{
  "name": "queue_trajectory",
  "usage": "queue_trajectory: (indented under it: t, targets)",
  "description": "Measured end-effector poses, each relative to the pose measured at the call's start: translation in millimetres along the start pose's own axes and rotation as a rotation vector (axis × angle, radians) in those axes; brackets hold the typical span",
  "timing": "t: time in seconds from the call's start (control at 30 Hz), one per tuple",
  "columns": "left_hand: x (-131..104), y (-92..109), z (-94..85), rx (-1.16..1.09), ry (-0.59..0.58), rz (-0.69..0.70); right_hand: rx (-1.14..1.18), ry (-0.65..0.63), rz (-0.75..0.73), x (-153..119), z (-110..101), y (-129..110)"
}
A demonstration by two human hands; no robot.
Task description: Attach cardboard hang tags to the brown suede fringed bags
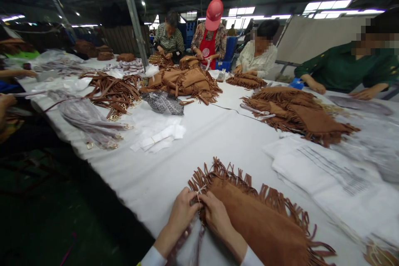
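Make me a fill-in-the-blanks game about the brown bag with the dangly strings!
1. Both hands, left hand and right hand, meet at the edge of a fringed bag coloured ____.
2. The cloth on the table is ____.
3. One person across the table wears a cap coloured ____.

Missing words: brown; white; red

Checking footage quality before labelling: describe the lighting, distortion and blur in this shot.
Head view: bright ceiling strips blow out; the floor at left is nearly black; wide-angle bending curves the white table; left hand, right hand and fringed brown bag are fairly sharp; edges smear.
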State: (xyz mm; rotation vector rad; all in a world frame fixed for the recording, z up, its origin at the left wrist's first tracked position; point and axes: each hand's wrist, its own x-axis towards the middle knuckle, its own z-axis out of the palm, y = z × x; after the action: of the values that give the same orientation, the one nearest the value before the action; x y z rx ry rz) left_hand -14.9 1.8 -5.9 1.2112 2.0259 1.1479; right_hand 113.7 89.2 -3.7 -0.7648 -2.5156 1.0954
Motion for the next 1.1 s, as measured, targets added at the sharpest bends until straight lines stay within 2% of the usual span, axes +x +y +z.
queue_trajectory:
  t: [0.07,0.2,0.33,0.4,0.63,0.8,1.0,1.03,1.1]
  targets:
    - [3.1,2.1,-5.5,0.163,-0.095,0.058,0.114,0.036,-0.04,-1.6,-1.6,0.9]
    - [6.6,7.9,-12.2,0.335,-0.156,0.106,0.318,0.077,-0.029,-0.5,-8.2,-2.7]
    - [7.0,16.0,-10.2,0.517,-0.184,0.14,0.325,0.132,0.05,4.6,-12.7,-8.5]
    - [7.4,18.4,-6.9,0.532,-0.192,0.149,0.347,0.163,0.054,5.9,-12.2,-8.5]
    - [8.4,17.8,-3.3,0.471,-0.206,0.192,0.43,0.227,0.147,5.0,-4.7,1.6]
    - [5.2,8.0,-1.9,0.261,-0.089,0.291,0.499,0.265,0.203,6.0,-1.3,4.0]
    - [-0.1,-1.9,2.4,0.248,-0.038,0.427,0.57,0.276,0.288,8.2,0.8,13.0]
    - [-0.7,-1.6,2.4,0.181,-0.019,0.41,0.573,0.28,0.294,8.6,0.8,15.1]
    - [-1.0,-0.9,2.1,-0.064,0.093,0.25,0.578,0.289,0.308,8.9,0.8,18.3]
